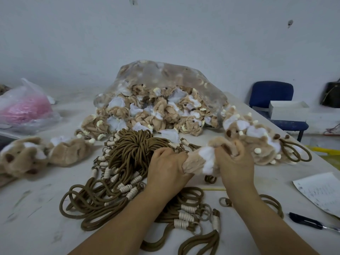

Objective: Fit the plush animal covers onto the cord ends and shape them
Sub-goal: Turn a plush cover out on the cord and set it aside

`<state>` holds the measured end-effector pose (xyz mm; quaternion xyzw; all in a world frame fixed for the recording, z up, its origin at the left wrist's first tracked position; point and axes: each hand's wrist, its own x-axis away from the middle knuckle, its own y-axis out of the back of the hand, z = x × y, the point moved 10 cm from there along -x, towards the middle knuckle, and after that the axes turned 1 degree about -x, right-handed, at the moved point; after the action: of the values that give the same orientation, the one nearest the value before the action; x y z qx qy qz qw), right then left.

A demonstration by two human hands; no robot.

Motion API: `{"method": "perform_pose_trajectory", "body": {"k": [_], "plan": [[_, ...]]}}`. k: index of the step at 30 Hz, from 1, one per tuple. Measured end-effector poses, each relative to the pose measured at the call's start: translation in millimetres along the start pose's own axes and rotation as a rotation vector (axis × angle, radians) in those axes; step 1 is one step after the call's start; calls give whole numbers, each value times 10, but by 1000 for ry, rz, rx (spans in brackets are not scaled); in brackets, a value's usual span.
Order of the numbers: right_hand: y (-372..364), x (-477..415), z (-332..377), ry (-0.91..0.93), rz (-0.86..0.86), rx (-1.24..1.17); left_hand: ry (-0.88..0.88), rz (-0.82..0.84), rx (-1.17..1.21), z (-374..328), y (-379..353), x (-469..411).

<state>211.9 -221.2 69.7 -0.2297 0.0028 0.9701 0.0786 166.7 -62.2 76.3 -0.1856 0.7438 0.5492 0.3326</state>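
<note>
Both hands are closed on one tan-and-white plush cover (pixel 199 161), which is stretched between them just above the surface (pixel 46 208). The left hand (pixel 165 166) has its fingers curled round the cover's tan end. The right hand (pixel 234 162) grips the other end, its fingers dug into a fold of tan fur beside a white patch. Whether a cord runs inside the cover cannot be told.

Under and beyond the left hand lies a heap of brown cords (pixel 128 150), looped and tangled. Many carry cream coiled bindings (pixel 185 217) and small rings near their ends. More of these cords spread toward the person beneath both forearms. A thin pale stick (pixel 213 189) lies on the surface between the wrists.

Beyond the hands a clear plastic bag (pixel 165 74) lies with its mouth toward them, spilling crumpled plush covers (pixel 147 115). Just beyond and outward of the right hand sits a pile of plush animals (pixel 257 133), with brown cord loops (pixel 296 151) sticking out of it. Well out from the left hand lie more plush pieces (pixel 27 155), and beyond those a thin bag with pink contents (pixel 25 107).

Outward of the right forearm a printed sheet of paper (pixel 320 194) lies on the surface, with a dark pen (pixel 307 222) nearer the person. Past the surface's edge on that side stands a blue chair (pixel 272 92) with a white box (pixel 288 109) at its seat.
</note>
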Motion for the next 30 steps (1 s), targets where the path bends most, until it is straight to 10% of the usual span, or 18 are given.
{"method": "perform_pose_trajectory", "body": {"k": [9, 13, 19, 25, 30], "plan": [[-487, 89, -418, -332, 376, -479, 259, 72, 219, 302, -133, 43], [-758, 338, -278, -218, 645, -181, 216, 130, 173, 245, -189, 13], [-476, 214, -616, -474, 339, -188, 143, 272, 304, 96, -341, 68], [-538, 189, -555, -472, 391, -450, 236, -168, 154, 246, 143, 37], [-512, 151, -582, -482, 395, -495, 248, -73, 323, 243, 43, 34]]}}
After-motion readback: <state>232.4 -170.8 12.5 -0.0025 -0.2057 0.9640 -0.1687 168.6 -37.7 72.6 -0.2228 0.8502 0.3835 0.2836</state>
